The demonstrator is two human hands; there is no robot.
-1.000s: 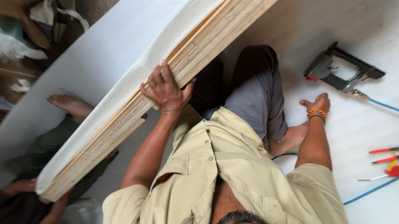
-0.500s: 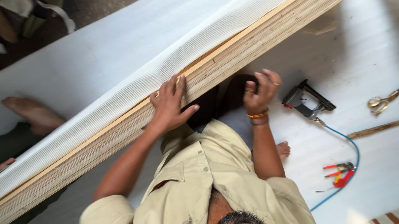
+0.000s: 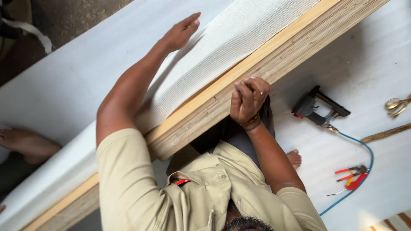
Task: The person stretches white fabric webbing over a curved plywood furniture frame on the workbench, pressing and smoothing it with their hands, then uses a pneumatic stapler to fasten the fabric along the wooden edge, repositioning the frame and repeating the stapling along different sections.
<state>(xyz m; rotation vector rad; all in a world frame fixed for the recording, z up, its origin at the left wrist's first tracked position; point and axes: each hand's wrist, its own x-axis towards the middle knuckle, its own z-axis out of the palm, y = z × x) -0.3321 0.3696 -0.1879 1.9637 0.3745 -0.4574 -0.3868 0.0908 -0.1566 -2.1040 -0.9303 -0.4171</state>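
A long plywood panel (image 3: 284, 63) stands on its edge, tilted across the view. White ribbed fabric (image 3: 229, 45) covers its upper face. My left hand (image 3: 182, 31) lies flat on the fabric, fingers stretched out, with the arm reaching over the panel's top edge. My right hand (image 3: 248, 99), wearing an orange bracelet, curls around the layered plywood edge and grips it. I sit on the white sheet (image 3: 390, 50) with my legs under the panel and one bare foot (image 3: 294, 158) showing beside my right arm.
A black pneumatic stapler (image 3: 320, 108) with a blue hose (image 3: 353, 186) lies to the right. Red-handled pliers (image 3: 351, 177), scissors (image 3: 401, 103) and a wooden-handled tool (image 3: 395, 129) lie nearby. Another person's bare foot (image 3: 21, 142) rests at the left.
My left hand left the panel's edge and reached over onto the fabric face. My right hand came up from the floor and gripped the plywood edge. The view shifted right.
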